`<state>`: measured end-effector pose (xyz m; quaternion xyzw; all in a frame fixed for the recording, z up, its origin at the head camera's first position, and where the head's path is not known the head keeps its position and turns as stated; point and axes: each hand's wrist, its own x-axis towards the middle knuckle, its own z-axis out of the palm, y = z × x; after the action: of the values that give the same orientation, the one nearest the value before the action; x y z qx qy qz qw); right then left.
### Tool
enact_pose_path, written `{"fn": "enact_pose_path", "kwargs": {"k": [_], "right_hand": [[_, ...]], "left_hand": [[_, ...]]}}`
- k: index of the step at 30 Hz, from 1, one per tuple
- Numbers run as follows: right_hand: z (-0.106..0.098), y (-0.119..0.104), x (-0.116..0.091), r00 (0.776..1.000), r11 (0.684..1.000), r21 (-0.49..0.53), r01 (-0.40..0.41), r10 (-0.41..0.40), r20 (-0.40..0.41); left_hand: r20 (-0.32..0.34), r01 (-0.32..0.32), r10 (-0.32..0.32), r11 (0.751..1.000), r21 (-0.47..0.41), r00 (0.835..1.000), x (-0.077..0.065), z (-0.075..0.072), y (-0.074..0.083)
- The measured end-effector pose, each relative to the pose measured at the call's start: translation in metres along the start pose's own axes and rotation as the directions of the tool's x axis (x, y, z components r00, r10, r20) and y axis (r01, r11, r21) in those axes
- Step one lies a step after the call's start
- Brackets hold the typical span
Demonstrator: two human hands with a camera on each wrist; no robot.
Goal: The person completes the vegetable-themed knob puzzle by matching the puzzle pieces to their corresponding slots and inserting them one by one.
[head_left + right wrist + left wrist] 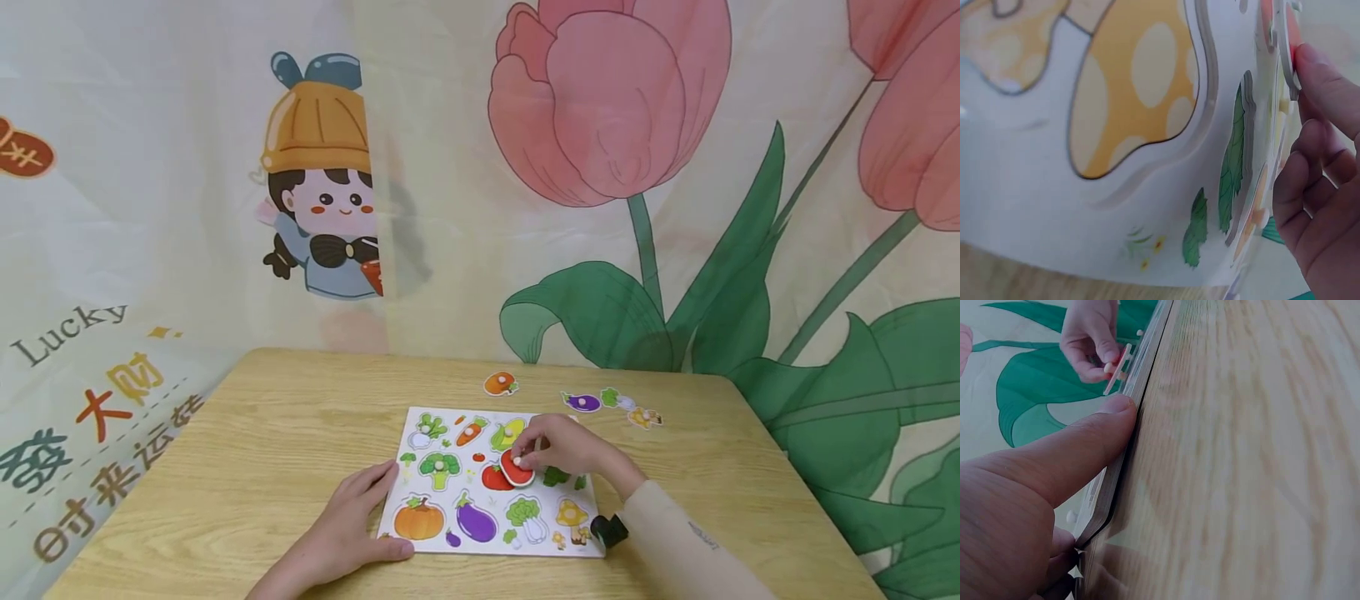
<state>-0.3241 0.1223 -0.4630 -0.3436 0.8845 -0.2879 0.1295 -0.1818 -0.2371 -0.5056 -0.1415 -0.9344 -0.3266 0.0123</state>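
A white vegetable puzzle board [408, 486] lies on the table. My left hand [345, 521] rests at its left side, fingers along the edge and thumb extended at the near edge. In the left wrist view, that thumb [1094, 434] touches the board's rim. My right hand [558, 446] pinches a tomato puzzle piece [517, 475] by its small knob. Tilted, the piece partly covers the printed tomato [492, 478]; contact with the board is unclear. Radish [426, 433], carrot [470, 432], corn [508, 435] and broccoli [439, 473] pieces with knobs sit in the board.
Beyond the board lie loose pumpkin [497, 384], eggplant [577, 403], bok choy [613, 398] and mushroom [642, 417] pieces. A black device [609, 530] is at my right wrist. The wooden table [300, 417] ends at a printed curtain [442, 317].
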Motion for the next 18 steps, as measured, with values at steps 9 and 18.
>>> {"fn": "enact_pose_path", "kwargs": {"k": [9,18], "right_hand": [[0.001,-0.009,0.019,0.991,0.996,-0.039,0.081,-0.076,0.107],[0.003,-0.013,0.03,0.987,0.997,-0.027,0.076,-0.071,0.148]], "left_hand": [[0.016,0.006,-0.006,1.0,-0.024,1.0,0.001,-0.001,0.003],[0.019,0.024,-0.024,0.999,-0.033,1.0,0.0,-0.001,0.003]]}}
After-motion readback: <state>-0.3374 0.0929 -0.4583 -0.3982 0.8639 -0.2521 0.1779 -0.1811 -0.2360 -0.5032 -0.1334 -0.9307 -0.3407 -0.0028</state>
